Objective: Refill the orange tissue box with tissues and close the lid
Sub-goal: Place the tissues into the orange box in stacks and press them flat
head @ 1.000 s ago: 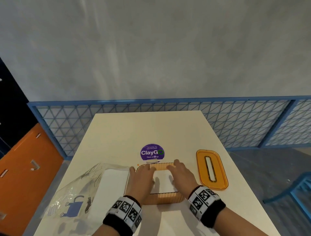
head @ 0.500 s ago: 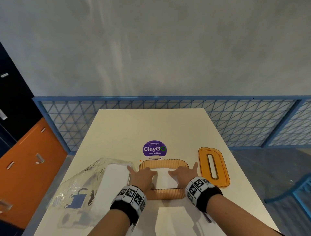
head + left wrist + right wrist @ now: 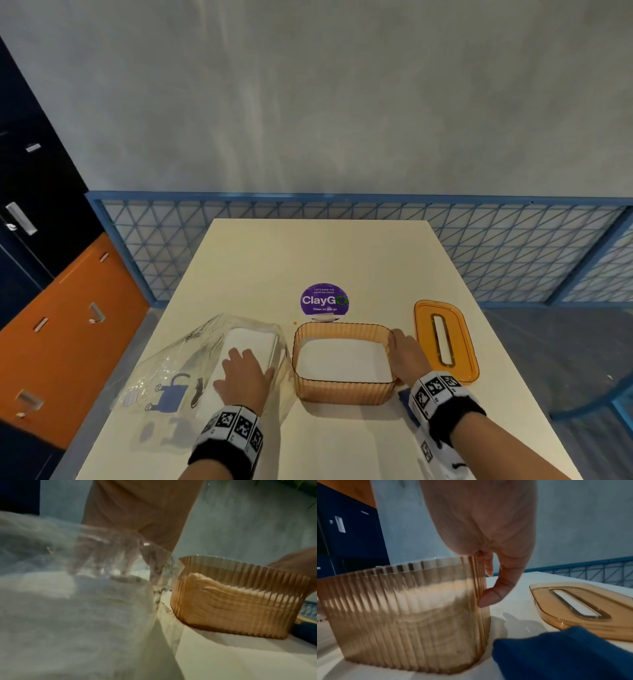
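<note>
Holding orange tissue box (image 3: 342,390) at right wall: right grip (image 3: 406,351).

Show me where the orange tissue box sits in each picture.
Head: orange tissue box, low centre.
Left wrist: right of middle.
Right wrist: left half, close up.
Shared landmark: the right hand on its right end.

The head view is bright and even. The table (image 3: 318,253) has soft, pale shadows, and straight lines bend near the edges. Both wrist views are darker. The plastic bag (image 3: 68,608) looks foggy and blurry, and the orange tissue box (image 3: 402,608) looks a bit smeared.
</note>
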`<state>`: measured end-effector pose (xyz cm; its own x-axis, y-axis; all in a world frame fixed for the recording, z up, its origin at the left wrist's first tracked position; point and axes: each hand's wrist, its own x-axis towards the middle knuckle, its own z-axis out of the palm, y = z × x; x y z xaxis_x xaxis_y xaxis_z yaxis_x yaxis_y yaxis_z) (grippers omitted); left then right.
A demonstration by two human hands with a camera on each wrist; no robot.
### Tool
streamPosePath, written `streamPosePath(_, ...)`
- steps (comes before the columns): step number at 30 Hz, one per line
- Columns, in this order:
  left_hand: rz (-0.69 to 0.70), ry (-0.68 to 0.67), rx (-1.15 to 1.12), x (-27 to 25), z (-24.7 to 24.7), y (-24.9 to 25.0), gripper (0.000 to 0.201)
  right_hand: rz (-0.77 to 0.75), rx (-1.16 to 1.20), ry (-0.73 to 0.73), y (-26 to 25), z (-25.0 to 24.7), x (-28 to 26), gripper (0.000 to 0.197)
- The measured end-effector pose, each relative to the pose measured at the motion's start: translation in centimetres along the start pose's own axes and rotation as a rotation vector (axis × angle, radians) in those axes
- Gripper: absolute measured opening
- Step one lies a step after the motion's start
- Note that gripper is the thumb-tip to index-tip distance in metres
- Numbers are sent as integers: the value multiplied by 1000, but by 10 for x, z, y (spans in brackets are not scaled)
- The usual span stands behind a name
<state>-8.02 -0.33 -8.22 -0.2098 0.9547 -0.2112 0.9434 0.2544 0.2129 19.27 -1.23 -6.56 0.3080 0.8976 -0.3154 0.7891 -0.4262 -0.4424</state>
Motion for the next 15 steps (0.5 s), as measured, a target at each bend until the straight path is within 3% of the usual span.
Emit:
streamPosePath(4,-55,0,31,2,4,6,50,-23,-49,-15,3,5,2,8)
streamPosePath(11,-85,-4,-5,7,4,8,36,-58,-91,14,3,5,0,7)
streamPosePath(15,-94,-55,11,8,4,9,47,-62,-100,15,2,5,1,7)
